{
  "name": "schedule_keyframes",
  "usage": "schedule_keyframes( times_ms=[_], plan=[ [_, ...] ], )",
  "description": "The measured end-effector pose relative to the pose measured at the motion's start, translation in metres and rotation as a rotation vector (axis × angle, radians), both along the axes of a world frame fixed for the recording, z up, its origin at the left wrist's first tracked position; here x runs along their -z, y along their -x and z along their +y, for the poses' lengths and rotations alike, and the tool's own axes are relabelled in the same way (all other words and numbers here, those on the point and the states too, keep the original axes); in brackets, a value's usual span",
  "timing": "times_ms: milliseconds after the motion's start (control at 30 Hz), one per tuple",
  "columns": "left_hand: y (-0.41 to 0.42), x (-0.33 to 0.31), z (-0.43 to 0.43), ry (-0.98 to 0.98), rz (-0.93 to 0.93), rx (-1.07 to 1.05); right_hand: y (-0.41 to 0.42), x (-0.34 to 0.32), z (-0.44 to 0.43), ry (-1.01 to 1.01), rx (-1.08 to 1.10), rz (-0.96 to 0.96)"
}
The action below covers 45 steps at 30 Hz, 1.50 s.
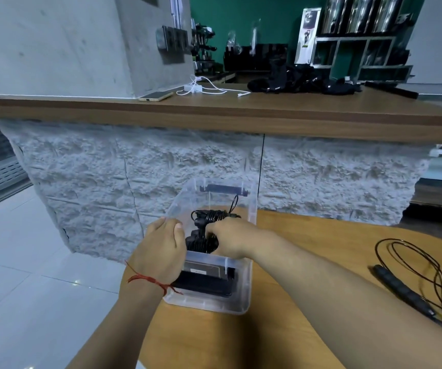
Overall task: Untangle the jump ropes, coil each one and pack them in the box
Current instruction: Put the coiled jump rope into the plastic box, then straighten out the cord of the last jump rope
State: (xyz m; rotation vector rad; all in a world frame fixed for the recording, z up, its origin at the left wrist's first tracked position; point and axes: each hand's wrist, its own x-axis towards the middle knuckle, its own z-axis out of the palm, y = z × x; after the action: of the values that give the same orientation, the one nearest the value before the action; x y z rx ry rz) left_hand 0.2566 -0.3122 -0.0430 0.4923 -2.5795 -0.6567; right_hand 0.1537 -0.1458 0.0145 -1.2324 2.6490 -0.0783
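As left hand (161,249) grips box (242,287), right hand (230,239) holds coiled rope (211,217) inside.

Box (237,302) sits on the tabletop (307,235), coiled rope (206,230) inside it, and another loose rope (422,275) lies off to the box's right.
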Motion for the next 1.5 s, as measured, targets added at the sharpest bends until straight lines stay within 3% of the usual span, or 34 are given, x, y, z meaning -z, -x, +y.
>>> schedule_keyframes(
  times_ms=[133,300,400,533,700,1000,1267,1500],
  plan=[
    [0.001,0.000,-0.002,0.053,-0.025,0.010,0.008,0.011,-0.008,0.043,0.011,0.067],
    [0.002,-0.002,-0.006,0.091,-0.107,0.028,0.006,0.017,0.003,0.332,0.133,0.069],
    [0.002,-0.005,-0.004,0.208,-0.206,-0.035,-0.004,0.017,0.025,0.473,0.092,0.049],
    [0.002,-0.028,0.041,0.239,-0.055,0.020,-0.019,0.003,0.075,0.585,0.071,0.081],
    [0.007,-0.048,0.121,0.186,0.080,0.240,-0.027,-0.010,0.154,0.667,0.201,0.138],
    [0.036,-0.027,0.303,0.208,0.021,0.535,-0.036,0.023,0.331,0.651,0.519,0.231],
    [0.068,0.017,0.421,0.263,-0.227,0.697,-0.050,0.072,0.440,0.593,0.738,0.165],
    [0.105,0.064,0.475,0.388,-0.438,0.753,-0.045,0.120,0.490,0.235,0.859,0.187]
  ],
)
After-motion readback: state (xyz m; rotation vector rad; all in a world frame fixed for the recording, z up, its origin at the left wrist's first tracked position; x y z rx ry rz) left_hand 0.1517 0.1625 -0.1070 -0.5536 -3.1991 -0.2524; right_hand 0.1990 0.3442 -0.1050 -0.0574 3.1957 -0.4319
